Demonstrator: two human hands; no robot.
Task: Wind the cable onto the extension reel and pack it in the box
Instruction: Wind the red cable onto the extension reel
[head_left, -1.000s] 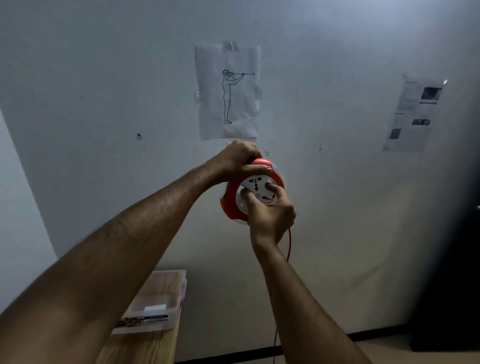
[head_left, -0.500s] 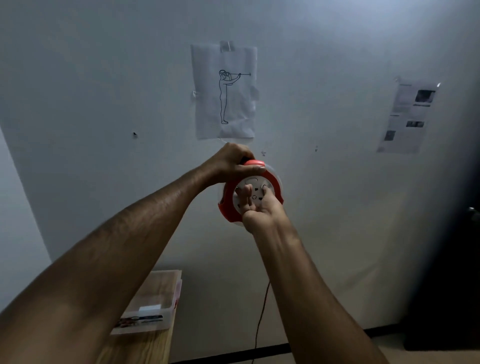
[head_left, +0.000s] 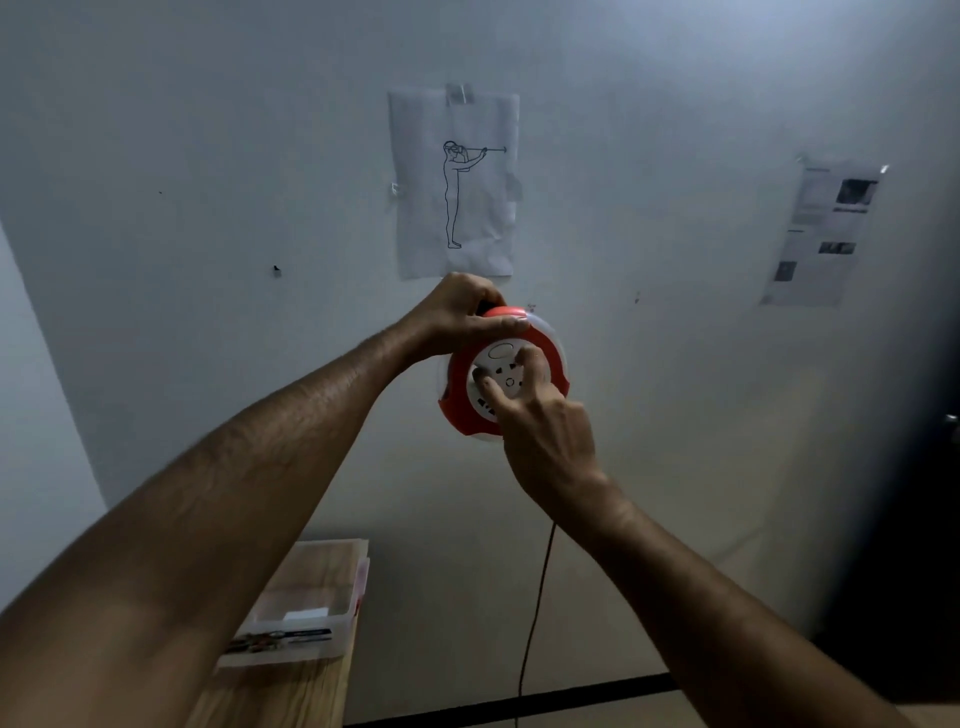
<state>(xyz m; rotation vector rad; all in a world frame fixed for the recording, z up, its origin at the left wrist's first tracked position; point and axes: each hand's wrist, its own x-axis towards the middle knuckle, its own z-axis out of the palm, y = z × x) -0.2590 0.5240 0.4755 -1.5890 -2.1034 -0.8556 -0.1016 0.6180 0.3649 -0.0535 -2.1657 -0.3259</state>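
Note:
I hold a round red and white extension reel (head_left: 462, 395) up in front of the wall at arm's length. My left hand (head_left: 457, 314) grips its top edge at the handle. My right hand (head_left: 540, 426) presses its fingers on the white socket face in the middle of the reel. A thin dark red cable (head_left: 535, 613) hangs from under the reel down toward the floor. A clear plastic box (head_left: 311, 613) with a printed label lies on the wooden table at the lower left.
A wooden table (head_left: 291, 696) stands against the wall at the lower left. Two paper sheets are taped to the wall, one with a line drawing (head_left: 457, 182), one printed (head_left: 821, 234). A dark doorway or object (head_left: 924, 519) fills the right edge.
My right hand has turned on the socket face, from below the centre round to the right side. The hanging cable has swung slightly. The left hand keeps its grip on top.

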